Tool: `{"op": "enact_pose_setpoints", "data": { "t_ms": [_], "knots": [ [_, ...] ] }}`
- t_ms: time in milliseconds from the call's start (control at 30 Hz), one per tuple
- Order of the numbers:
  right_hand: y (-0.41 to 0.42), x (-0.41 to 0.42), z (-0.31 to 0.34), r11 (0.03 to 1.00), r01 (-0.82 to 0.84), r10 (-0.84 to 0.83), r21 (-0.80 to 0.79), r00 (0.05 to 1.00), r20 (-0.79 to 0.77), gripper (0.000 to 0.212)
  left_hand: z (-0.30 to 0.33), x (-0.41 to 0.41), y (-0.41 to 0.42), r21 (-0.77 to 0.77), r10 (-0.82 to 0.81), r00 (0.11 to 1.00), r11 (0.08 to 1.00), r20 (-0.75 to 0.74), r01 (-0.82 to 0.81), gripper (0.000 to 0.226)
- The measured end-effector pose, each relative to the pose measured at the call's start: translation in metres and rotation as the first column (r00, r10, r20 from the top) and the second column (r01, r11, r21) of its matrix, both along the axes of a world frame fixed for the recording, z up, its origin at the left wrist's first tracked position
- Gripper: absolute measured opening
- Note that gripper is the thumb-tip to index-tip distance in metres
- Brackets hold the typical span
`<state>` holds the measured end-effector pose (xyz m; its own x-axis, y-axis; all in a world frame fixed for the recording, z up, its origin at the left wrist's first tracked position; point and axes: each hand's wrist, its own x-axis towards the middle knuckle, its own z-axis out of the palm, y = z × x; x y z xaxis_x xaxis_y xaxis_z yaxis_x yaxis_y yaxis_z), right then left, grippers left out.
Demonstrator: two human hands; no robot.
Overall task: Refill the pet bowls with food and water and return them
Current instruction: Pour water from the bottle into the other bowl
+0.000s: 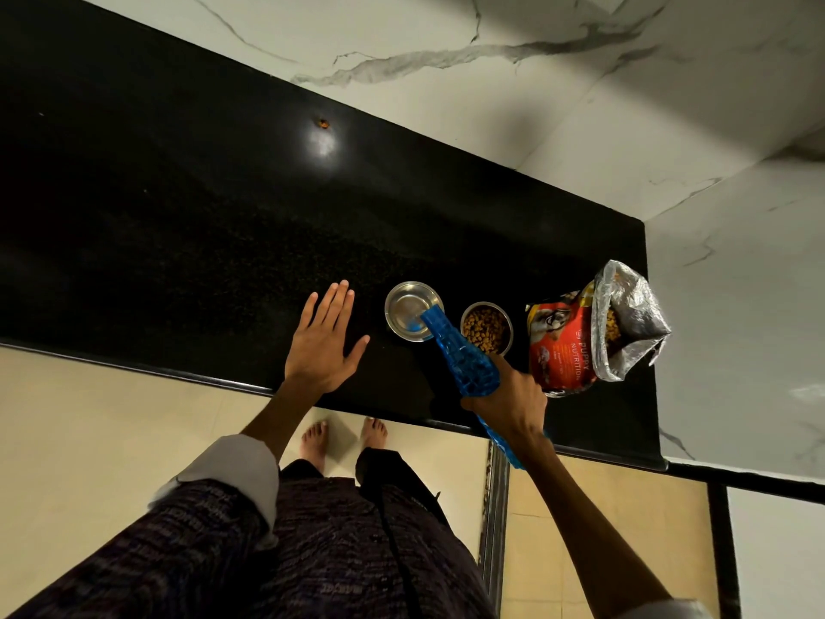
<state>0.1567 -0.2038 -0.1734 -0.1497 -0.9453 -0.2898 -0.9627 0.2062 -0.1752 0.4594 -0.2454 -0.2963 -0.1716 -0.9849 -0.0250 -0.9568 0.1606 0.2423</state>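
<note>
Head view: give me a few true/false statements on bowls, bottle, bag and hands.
1. The right hand tilts the blue bottle over the left bowl. True.
2. The right bowl is empty. False: it holds kibble.
3. The left hand grips a bowl. False: it lies open and flat on the counter.
4. The food bag stands open, right of both bowls. True.

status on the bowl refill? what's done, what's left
Done: the food bowl holds kibble, and the open food bag stands beside it. In hand: the right hand tilts the blue bottle with its mouth over the water bowl; water level unclear. The left hand rests flat on the black counter. Left: finish pouring, then return both bowls.
</note>
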Motion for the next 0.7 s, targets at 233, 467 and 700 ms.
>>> {"op": "enact_pose_setpoints", "data": {
  "t_ms": [233, 467, 700],
  "knots": [
    [-0.001, 0.0002, 0.0014, 1.0, 0.001, -0.001, 0.019, 1.0, -0.011, 0.086, 0.0001, 0.0001, -0.0001, -0.005, 0.0, 1.0, 1.0, -0.005, 0.0, 0.081],
    [-0.0004, 0.0005, 0.0011, 1.0, 0.005, -0.004, 0.015, 1.0, -0.004, 0.085, 0.0009, -0.0002, 0.0003, -0.002, 0.001, 1.0, 1.0, 0.012, -0.001, 0.08],
    [-0.0007, -0.0002, 0.0002, 1.0, 0.009, -0.009, 0.012, 1.0, 0.004, 0.085, 0.002, -0.0001, -0.0001, 0.0, 0.002, 1.0, 1.0, 0.021, -0.002, 0.08]
  ]
}}
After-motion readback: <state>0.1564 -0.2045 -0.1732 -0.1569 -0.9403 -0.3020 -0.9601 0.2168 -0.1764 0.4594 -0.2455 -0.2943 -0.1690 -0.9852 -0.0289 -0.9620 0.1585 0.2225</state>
